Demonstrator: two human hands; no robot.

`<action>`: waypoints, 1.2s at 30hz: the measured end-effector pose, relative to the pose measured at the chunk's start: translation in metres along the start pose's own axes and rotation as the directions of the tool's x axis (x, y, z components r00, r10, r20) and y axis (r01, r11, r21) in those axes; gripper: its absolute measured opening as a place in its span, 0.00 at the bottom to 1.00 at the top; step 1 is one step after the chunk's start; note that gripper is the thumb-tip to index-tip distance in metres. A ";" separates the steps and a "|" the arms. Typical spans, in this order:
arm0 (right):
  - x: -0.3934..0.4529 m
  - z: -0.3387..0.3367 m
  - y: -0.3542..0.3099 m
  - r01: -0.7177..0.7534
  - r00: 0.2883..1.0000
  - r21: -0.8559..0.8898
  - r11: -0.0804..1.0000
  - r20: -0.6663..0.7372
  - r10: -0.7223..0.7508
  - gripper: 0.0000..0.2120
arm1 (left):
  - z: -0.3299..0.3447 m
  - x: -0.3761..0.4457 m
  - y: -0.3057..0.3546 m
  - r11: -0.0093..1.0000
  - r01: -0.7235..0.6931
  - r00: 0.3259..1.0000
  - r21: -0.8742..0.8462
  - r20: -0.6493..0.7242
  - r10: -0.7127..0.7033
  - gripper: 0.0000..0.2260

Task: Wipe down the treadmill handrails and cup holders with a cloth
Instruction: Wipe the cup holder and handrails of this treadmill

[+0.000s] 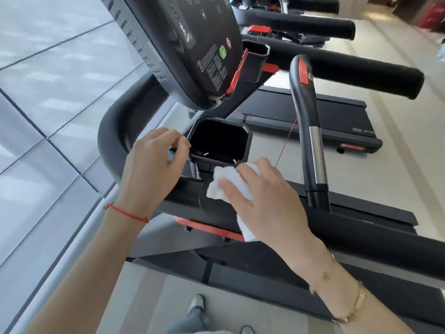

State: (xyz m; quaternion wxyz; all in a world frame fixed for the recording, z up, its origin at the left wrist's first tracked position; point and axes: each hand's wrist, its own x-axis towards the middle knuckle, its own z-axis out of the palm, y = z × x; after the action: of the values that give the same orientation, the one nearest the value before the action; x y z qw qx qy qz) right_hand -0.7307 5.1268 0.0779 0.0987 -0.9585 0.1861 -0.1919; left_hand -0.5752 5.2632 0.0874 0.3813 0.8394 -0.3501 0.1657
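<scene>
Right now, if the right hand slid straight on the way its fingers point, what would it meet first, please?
Probably the black handrail left of the white cloth under the right hand, then the left hand; depth is uncertain.

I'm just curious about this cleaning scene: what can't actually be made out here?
- Bottom of the near black cup holder, head view: too dark to tell clean from dirty.
- White cloth: mostly covered by the right hand.
- Small print on the black treadmill console: too small to read.
- Left hand: its fingertips curl at the holder's rim; the contact is hidden.
- Far black handrails: blurred.
</scene>
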 end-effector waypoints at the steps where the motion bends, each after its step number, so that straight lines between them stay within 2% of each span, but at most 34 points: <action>1: 0.002 0.000 0.002 -0.065 0.998 0.023 0.998 0.001 0.065 0.18 | -0.002 0.008 -0.004 1.000 0.000 1.000 -0.016 0.019 0.001 0.10; 6: 0.017 -0.008 0.011 -0.316 0.945 0.116 0.942 -0.049 0.323 0.15 | -0.002 0.037 -0.020 1.000 -0.008 0.990 -0.010 0.138 0.010 0.08; 9: 0.032 -0.010 0.010 -0.361 0.920 0.176 0.916 -0.094 0.381 0.15 | 0.004 0.045 -0.027 0.999 0.030 0.961 0.025 0.275 -0.036 0.15; 13: 0.069 -0.003 0.018 -0.400 0.904 0.129 0.907 -0.108 0.414 0.18 | 0.013 0.048 -0.029 0.997 0.009 0.916 0.073 0.399 -0.038 0.21; 15: 0.091 0.006 0.022 -0.438 0.896 0.130 0.889 -0.009 0.443 0.20 | 0.015 0.049 -0.030 0.996 0.009 0.901 0.085 0.432 -0.045 0.21; 19: 0.097 0.021 0.026 -0.519 0.844 0.234 0.822 0.291 0.450 0.26 | 0.019 0.055 -0.030 0.994 -0.004 0.891 0.110 0.452 -0.046 0.18; 23: 0.068 0.021 0.031 -0.564 0.792 0.266 0.782 0.444 0.420 0.35 | 0.024 0.058 -0.029 0.996 0.005 0.871 0.089 0.489 -0.048 0.16; 27: 0.082 0.017 0.034 -0.514 0.795 0.194 0.835 0.472 0.380 0.34 | 0.024 0.055 -0.030 0.997 0.005 0.878 0.071 0.478 -0.039 0.17; 32: 0.115 0.017 0.041 -0.358 0.902 0.243 0.901 0.338 0.268 0.18 | 0.025 0.055 -0.029 0.998 0.033 0.885 0.052 0.462 -0.053 0.17; 36: 0.104 0.013 0.044 -0.178 0.961 0.237 0.955 0.252 0.116 0.24 | 0.025 0.055 -0.029 0.998 0.025 0.899 0.053 0.436 -0.046 0.18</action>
State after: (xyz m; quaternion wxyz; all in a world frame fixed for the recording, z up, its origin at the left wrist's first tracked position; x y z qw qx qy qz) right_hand -0.6508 5.0473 0.0889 0.2578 -0.9368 0.2179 -0.0916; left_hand -0.5160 5.2322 0.0858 0.2768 0.8698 -0.4075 -0.0257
